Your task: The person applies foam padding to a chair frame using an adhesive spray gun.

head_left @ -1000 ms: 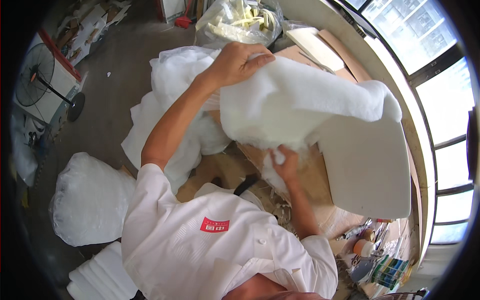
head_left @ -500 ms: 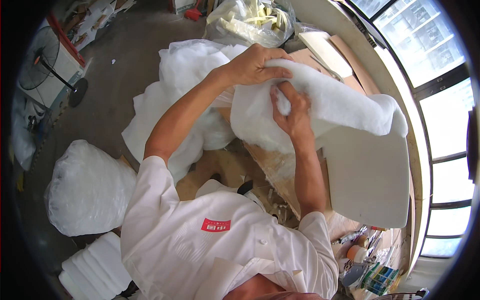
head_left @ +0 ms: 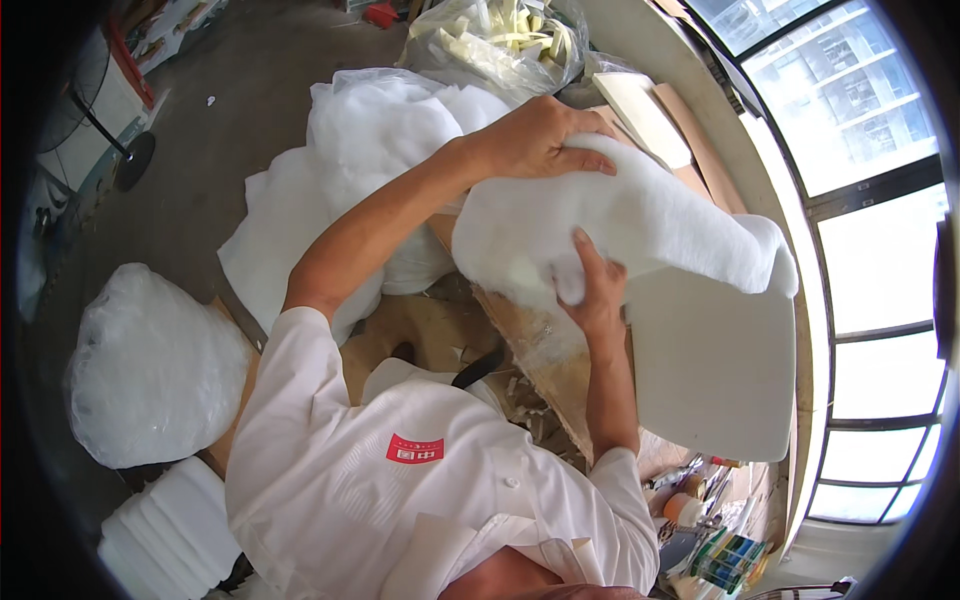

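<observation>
A thick sheet of white fluffy wadding is draped and folded over the upper part of a smooth off-white foam cushion. My left hand grips the wadding's far upper edge, thumb on the near side and fingers behind, partly hidden. Lower down, against the near face, my right hand has its fingers curled round a small bulge of the wadding, one digit pointing up. Whether that bulge is a loose tuft or part of the sheet, I cannot tell.
Beneath the cushion is a wooden bench strewn with fluff. White wadding is heaped to the left. A wrapped white bundle and stacked white pads lie lower left. Tools and cans crowd the lower right, near windows.
My right hand has slid slightly down the wadding and changed its finger position. My left hand keeps its hold on the upper edge. The whole view has shifted a little.
</observation>
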Demonstrator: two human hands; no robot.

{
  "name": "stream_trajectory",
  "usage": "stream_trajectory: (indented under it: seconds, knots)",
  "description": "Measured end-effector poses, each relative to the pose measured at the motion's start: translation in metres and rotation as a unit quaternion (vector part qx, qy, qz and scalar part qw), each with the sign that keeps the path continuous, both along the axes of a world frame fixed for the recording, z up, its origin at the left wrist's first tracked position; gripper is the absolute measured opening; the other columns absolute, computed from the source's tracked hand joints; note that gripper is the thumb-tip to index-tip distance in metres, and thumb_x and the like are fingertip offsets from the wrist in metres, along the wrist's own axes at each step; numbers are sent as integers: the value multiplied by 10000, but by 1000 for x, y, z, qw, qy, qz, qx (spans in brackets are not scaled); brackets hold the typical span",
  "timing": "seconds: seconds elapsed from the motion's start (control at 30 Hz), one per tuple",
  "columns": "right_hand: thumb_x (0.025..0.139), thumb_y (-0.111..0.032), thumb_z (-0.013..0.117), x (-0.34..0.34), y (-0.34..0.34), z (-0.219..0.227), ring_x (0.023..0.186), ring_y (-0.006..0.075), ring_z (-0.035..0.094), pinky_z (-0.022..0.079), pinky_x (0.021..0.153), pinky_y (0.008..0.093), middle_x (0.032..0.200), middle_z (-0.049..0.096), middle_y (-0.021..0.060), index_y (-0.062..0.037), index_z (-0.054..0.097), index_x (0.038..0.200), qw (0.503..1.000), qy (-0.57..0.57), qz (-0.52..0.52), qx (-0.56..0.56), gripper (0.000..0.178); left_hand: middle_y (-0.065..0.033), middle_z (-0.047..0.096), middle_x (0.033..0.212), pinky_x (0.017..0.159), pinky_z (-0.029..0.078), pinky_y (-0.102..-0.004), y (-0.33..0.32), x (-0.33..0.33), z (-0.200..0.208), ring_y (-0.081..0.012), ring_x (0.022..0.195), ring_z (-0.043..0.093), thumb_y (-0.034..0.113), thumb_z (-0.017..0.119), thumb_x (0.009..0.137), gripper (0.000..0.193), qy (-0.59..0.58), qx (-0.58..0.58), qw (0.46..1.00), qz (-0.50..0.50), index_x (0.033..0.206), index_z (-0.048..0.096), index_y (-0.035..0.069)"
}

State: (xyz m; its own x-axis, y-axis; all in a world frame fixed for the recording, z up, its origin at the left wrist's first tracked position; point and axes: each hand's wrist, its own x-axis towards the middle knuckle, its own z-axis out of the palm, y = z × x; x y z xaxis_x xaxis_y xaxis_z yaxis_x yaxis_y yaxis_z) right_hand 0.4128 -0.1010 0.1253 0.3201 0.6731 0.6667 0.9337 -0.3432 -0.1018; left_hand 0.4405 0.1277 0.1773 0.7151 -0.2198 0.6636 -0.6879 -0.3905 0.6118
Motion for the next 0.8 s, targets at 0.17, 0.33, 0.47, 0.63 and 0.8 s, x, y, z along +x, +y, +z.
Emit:
stream_trajectory:
  seconds: [0.17,0.33,0.47,0.63,0.8]
  knots:
    - [713,-111,739,30,46,9,692,359,633,505,609,410,792,659,151,-41,624,1064,996,15,-20,-86,376,-115,695,923,749,515,-317,-3,8,1,-241,807,677,280,741,806,352,12,-23,999,-36,1053,658,42]
    - [735,-93,712,34,56,2,651,375,618,498,600,420,738,634,188,-45,646,933,994,51,-98,-18,214,-113,695,856,691,518,-313,7,14,-23,-236,743,670,300,791,751,365,-80,-39,995,49,977,668,42]
    - [744,-195,719,40,-1,-52,654,369,625,501,631,431,677,638,169,-17,655,827,953,151,-235,-114,206,-83,675,704,567,505,-290,0,21,-36,-209,603,656,321,807,730,342,-78,-19,989,127,869,656,48]
    - [752,-267,714,7,-110,-143,764,400,640,501,699,457,764,655,221,9,673,815,886,293,-344,-103,286,-67,682,705,559,495,-269,1,29,-38,-143,590,637,286,805,741,308,-77,-32,986,143,856,659,41]
    - [786,-182,718,10,-123,-90,664,280,592,470,680,360,657,583,154,45,582,713,932,237,-257,92,275,-46,679,711,586,497,-256,-6,17,-21,-101,628,629,259,798,751,298,-51,-69,994,70,898,667,35]
